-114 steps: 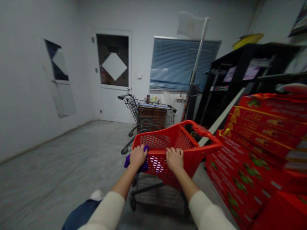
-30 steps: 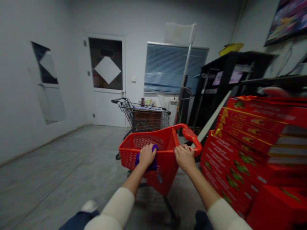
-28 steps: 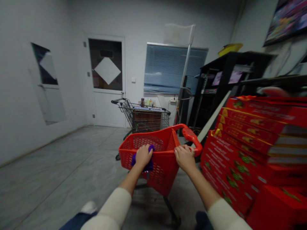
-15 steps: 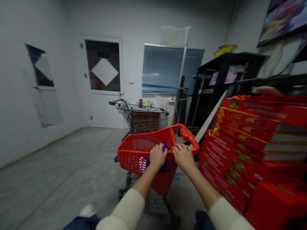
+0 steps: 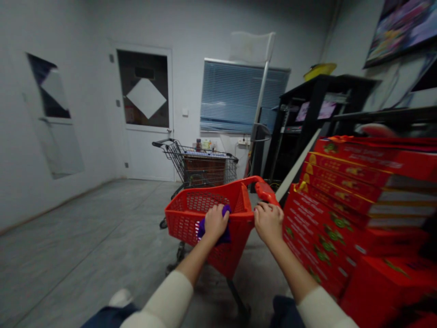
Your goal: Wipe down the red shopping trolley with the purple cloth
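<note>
A red plastic shopping cart on a dark wheeled frame stands in front of me, side-on. My left hand is closed over the near top rim with a purple cloth under it; the cloth hangs down the outer side wall. To its right, my right hand wraps around the near end of the red handle, where it meets the basket. The fingertips curl over the far side and are partly hidden.
Stacked red cartons rise close on the right. A black wire shopping cart stands behind the red one. Further back are a white door, a blinds-covered window and a black shelf rack. Grey concrete floor extends left.
My right hand has slid right, from the rim onto the end of the handle. My left hand stays on the rim with the purple cloth. The view has shifted slightly.
</note>
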Demonstrator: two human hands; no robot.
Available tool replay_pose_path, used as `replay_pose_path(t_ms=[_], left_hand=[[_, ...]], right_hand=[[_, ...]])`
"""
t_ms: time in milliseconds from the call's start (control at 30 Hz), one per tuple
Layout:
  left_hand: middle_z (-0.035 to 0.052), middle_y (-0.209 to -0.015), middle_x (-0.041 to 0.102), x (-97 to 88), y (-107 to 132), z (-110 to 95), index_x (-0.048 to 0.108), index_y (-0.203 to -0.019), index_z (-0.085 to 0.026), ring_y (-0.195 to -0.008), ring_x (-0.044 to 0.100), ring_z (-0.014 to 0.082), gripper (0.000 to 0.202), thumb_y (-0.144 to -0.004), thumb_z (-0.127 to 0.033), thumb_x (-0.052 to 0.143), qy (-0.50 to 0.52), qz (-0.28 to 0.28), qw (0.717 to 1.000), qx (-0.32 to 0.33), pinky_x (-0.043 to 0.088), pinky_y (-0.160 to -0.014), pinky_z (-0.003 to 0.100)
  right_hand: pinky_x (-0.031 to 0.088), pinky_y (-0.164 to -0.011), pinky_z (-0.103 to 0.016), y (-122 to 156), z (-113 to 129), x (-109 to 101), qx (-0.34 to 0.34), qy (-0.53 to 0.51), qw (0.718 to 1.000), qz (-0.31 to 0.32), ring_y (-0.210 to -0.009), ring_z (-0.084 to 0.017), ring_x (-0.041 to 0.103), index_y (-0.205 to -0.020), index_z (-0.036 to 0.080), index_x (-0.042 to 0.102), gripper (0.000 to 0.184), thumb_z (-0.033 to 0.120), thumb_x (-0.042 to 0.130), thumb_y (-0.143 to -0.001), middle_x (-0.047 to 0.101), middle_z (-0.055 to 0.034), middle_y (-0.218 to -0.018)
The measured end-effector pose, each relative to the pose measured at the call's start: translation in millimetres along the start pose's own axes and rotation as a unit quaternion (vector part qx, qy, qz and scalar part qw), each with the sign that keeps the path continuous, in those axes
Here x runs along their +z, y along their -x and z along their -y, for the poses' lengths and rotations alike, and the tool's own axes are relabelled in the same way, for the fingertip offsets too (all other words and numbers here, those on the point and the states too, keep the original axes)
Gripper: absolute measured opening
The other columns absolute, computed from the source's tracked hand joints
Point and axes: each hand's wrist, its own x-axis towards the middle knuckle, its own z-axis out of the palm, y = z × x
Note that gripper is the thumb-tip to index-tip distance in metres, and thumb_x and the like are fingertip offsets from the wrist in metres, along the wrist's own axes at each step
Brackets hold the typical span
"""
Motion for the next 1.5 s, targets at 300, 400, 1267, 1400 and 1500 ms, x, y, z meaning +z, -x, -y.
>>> replay_pose_path(t_ms=[300,400,1267,1400,1500], left_hand=[[0.0072,-0.114,0.065,-7.2,-6.4,-26.0,0.056,-0.119,-0.024,-0.108,0.059,0.0205,0.034,-0.097,-0.044,0.039,0.052,0.009,0.997,0.058,0.042,-0.094,0.031],[0.0084,-0.114,0.065,-7.8,-13.5,13.5,0.057,-0.118,-0.022,-0.109,0.060,0.0205,0.033,-0.097,-0.041,0.040,0.039,0.018,0.999,0.024,0.042,-0.095,0.030],[0.0078,-0.106,0.065,-11.8,-23.6,29.0,0.062,-0.106,-0.019,-0.104,0.060,0.0200,0.027,-0.094,-0.036,0.045,0.181,-0.014,0.981,0.074,0.044,-0.096,0.033],[0.0062,-0.109,0.065,-16.8,-15.0,-3.5,0.062,-0.109,-0.021,-0.107,0.059,0.0200,0.026,-0.092,-0.037,0.048,0.164,-0.029,0.981,0.098,0.043,-0.097,0.032],[0.0057,-0.110,0.065,-23.0,-8.1,-27.3,0.061,-0.112,-0.022,-0.107,0.059,0.0206,0.028,-0.092,-0.038,0.049,0.148,-0.035,0.977,0.146,0.043,-0.097,0.032]], right_hand=[[0.030,-0.101,-0.042,-1.6,-2.0,-7.4,-0.050,-0.037,0.998,0.025,-0.114,-0.025,0.048,-0.113,0.025,0.068,0.033,0.029,0.040,-0.096,0.064,-0.0073,-0.124],[0.035,-0.102,-0.044,-4.5,-24.4,1.0,-0.010,-0.057,0.998,-0.023,-0.119,-0.027,0.046,-0.119,0.020,0.065,0.038,0.030,0.036,-0.096,0.059,-0.0123,-0.129],[0.032,-0.106,-0.050,7.3,19.0,38.3,0.068,-0.246,0.960,-0.114,-0.123,-0.026,0.046,-0.126,0.015,0.054,0.044,0.035,0.028,-0.097,0.057,-0.0155,-0.128],[0.032,-0.106,-0.050,10.5,30.9,39.4,0.077,-0.230,0.961,-0.131,-0.124,-0.027,0.044,-0.128,0.013,0.053,0.045,0.036,0.028,-0.098,0.057,-0.0162,-0.128],[0.033,-0.104,-0.047,10.4,30.2,30.3,0.068,-0.210,0.970,-0.102,-0.121,-0.028,0.045,-0.126,0.013,0.056,0.045,0.036,0.030,-0.098,0.058,-0.0155,-0.128]])
